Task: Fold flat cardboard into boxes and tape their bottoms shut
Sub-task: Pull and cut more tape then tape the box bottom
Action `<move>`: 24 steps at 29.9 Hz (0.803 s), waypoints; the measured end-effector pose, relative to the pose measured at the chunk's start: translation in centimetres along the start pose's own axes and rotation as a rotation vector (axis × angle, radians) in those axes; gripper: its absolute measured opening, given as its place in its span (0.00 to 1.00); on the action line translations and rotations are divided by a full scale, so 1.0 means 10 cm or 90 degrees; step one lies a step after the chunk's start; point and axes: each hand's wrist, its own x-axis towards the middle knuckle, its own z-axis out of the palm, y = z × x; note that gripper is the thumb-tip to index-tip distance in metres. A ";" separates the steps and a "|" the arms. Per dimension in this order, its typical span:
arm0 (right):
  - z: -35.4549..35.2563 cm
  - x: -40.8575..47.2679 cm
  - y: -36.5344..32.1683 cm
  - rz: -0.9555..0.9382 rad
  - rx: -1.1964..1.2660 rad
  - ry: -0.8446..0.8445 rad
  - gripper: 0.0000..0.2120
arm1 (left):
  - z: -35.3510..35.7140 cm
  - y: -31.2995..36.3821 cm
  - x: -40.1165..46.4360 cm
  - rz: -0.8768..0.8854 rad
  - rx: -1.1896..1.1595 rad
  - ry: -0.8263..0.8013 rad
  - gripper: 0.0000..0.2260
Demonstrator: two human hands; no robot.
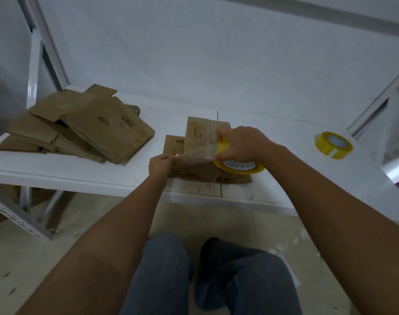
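A white tabletop with scuffed marks along its near edge stretches beneath and beyond both hands, backed by a plain white wall. Down to the left of the hands, a perforated white metal rack leg angles across a pale tiled floor, while white framing rises diagonally well to the right of them. Nearer the camera than the hands, the person's knees in blue-grey trousers fill the lower middle, over the same floor.
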 end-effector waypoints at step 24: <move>0.00 0.00 0.04 0.027 0.029 -0.020 0.22 | 0.32 -0.25 -0.56 0.394 0.030 -0.124 0.26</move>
